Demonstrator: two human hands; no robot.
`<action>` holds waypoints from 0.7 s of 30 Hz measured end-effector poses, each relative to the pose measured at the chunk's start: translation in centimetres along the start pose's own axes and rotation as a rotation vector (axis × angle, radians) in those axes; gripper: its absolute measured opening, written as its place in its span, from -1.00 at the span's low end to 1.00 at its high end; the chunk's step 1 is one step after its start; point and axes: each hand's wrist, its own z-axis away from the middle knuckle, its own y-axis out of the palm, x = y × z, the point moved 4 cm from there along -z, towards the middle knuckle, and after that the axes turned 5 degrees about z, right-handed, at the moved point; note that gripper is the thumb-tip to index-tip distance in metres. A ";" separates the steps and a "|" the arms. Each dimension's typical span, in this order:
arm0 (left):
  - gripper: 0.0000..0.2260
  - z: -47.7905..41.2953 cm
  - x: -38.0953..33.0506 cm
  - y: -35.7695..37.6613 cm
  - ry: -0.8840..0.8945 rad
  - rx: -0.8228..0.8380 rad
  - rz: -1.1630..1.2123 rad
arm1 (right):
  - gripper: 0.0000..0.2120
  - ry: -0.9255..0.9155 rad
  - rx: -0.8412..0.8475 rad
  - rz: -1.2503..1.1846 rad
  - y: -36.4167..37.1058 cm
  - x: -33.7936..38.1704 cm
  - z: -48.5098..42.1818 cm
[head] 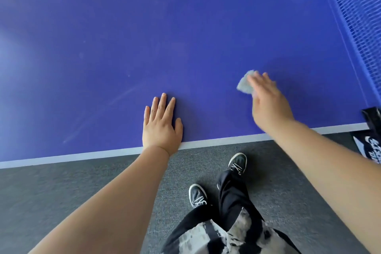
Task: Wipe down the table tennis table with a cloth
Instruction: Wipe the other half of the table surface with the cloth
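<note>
The blue table tennis table (165,37) fills the upper part of the head view, with a white line along its near edge. My left hand (160,123) lies flat on the surface near that edge, fingers straight and spread. My right hand (268,101), blurred by motion, presses a small grey cloth (245,83) onto the table with straight fingers. The cloth sticks out to the left of the fingers; the rest of it is hidden under the hand.
The blue net (358,16) runs along the table's right side, with a black net clamp (373,115) at the near right corner. Grey carpet (61,187) lies below the table edge, where my legs and dark shoes (198,195) stand.
</note>
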 end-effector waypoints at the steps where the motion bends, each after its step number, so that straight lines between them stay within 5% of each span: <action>1: -0.40 0.0 0.0 0.0 0.002 -0.004 0.002 | -0.42 0.066 0.000 0.031 -0.1 -0.7 -1.3; 4: -0.41 0.0 -0.1 -0.1 0.005 -0.008 0.004 | -0.44 0.012 -0.032 0.156 2.0 1.0 -0.5; 8: -0.41 0.0 -0.3 -0.4 -0.005 0.019 0.006 | -0.34 -0.482 0.056 0.138 7.7 8.4 9.2; 11: -0.44 -0.1 -0.2 -0.9 0.017 0.044 0.049 | -0.29 -0.660 0.194 0.032 8.3 10.2 11.5; 14: -0.46 -0.7 2.4 -2.0 -0.004 0.005 0.078 | -0.28 -0.377 0.234 0.011 6.4 7.9 5.7; 18: -0.42 -1.9 8.2 -3.4 -0.196 -0.054 0.039 | -0.40 0.140 0.055 -0.002 3.4 4.6 -2.2; 21: -0.37 -2.6 10.2 -3.4 -0.257 -0.057 0.025 | -0.41 0.067 -0.094 0.106 4.7 7.7 -2.2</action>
